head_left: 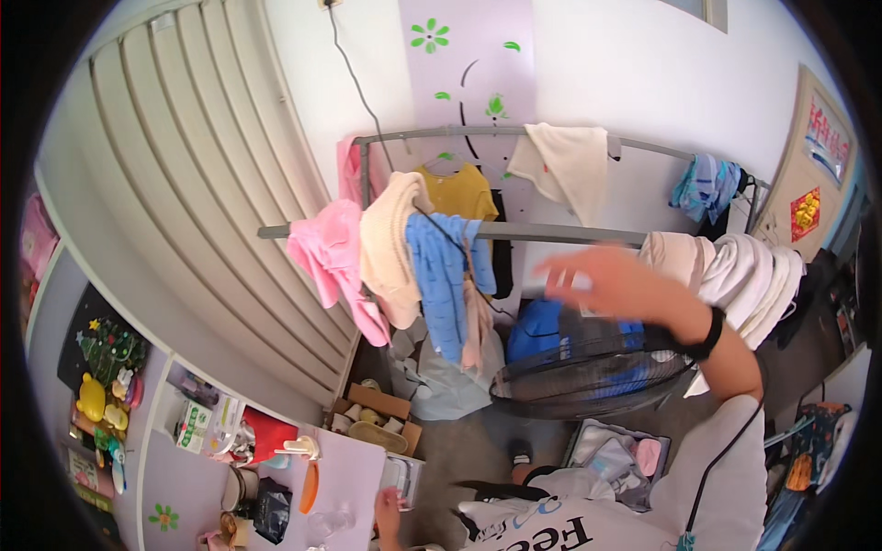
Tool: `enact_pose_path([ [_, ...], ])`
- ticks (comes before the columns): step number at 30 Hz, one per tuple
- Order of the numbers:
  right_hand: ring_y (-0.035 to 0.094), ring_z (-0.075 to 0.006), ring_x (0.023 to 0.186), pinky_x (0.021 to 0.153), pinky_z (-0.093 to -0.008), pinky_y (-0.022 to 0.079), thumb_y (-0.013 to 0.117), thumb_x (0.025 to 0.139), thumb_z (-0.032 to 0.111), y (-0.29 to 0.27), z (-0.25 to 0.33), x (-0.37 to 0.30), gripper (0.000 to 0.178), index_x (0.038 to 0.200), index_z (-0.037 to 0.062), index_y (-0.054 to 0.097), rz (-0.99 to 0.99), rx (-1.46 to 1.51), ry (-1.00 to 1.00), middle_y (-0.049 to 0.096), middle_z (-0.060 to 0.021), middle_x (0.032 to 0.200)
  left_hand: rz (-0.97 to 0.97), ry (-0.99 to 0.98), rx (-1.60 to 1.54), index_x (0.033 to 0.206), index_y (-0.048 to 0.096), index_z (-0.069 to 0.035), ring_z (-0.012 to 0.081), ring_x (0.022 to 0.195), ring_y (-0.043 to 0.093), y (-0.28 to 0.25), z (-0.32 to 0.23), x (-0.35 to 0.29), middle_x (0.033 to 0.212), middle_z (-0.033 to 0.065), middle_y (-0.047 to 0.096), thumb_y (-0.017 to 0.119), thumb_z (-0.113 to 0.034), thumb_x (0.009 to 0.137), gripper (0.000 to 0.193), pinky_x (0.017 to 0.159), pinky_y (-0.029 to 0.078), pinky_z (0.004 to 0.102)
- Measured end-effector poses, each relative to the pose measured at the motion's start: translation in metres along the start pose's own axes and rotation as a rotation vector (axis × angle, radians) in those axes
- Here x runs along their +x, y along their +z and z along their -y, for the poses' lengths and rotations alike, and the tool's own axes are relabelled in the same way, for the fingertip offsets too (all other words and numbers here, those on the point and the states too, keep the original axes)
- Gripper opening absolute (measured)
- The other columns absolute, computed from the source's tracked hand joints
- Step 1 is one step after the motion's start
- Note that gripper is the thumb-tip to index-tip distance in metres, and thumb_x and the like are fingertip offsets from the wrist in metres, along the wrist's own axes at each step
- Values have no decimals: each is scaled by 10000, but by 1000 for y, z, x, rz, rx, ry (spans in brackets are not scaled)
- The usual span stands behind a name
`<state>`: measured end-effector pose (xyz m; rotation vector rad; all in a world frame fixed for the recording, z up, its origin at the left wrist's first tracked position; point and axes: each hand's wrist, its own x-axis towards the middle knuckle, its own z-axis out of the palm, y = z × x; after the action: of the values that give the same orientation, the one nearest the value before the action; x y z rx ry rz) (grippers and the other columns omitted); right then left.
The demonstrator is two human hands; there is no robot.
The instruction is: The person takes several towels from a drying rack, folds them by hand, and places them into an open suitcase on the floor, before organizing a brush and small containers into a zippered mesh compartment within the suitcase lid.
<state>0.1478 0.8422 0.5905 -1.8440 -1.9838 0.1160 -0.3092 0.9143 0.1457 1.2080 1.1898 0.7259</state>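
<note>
My right hand (593, 280), blurred by motion, is raised in front of the drying rack's near bar (551, 234). Its fingers are stretched out and it appears to hold nothing. A dark band circles that wrist. Below the forearm stands a fan with a black wire cage (597, 390). Left of the hand, a blue garment (441, 285), a cream knitted one (390, 248) and a pink one (331, 257) hang over the bar. Low down, my left hand (390, 505) is beside the pale desk's edge (354, 464); its finger pose is too small to make out.
White towels (749, 285) hang at the bar's right end. A mustard top (459, 193) and a cream cloth (565, 170) hang farther back. On the floor are a cardboard box (381, 404) of shoes and a bin of folded things (620, 459). Shelves (152, 413) line the left.
</note>
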Motion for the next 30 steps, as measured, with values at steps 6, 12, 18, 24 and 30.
enact_pose_path([
  [6,603,-266,769,691,-349,469,522,827,274,-87,-197,11,262,980,71,587,-210,-288,331,634,-119,840,25,159,101,983,525,-21,138,686,576,47,-73,51,870,76,601,474,-135,891,155,613,445,237],
  [12,582,-215,709,625,-325,479,547,799,262,-108,-410,15,316,1012,30,577,-119,-310,492,619,-122,850,-77,144,82,987,531,-32,140,690,584,77,-85,60,886,81,606,474,-130,884,153,606,443,239],
  [18,562,-218,777,603,-347,480,538,777,334,-102,-461,58,402,1097,92,569,145,-228,713,591,-103,952,-221,120,133,974,533,-17,135,665,579,95,-115,35,843,69,603,464,-91,870,145,594,432,229],
  [24,478,-279,1089,785,-436,464,551,772,358,-82,-527,93,484,1222,198,475,257,-93,802,499,-73,1221,-372,65,135,963,531,-10,125,617,573,87,-103,6,809,68,598,475,-82,862,136,520,423,215],
  [30,393,-320,1195,974,-393,341,621,698,278,-28,-576,101,603,1269,191,445,126,-220,701,456,-173,1250,-465,-79,85,953,528,-22,144,579,607,63,-64,-33,779,77,615,482,-83,841,135,459,459,207],
])
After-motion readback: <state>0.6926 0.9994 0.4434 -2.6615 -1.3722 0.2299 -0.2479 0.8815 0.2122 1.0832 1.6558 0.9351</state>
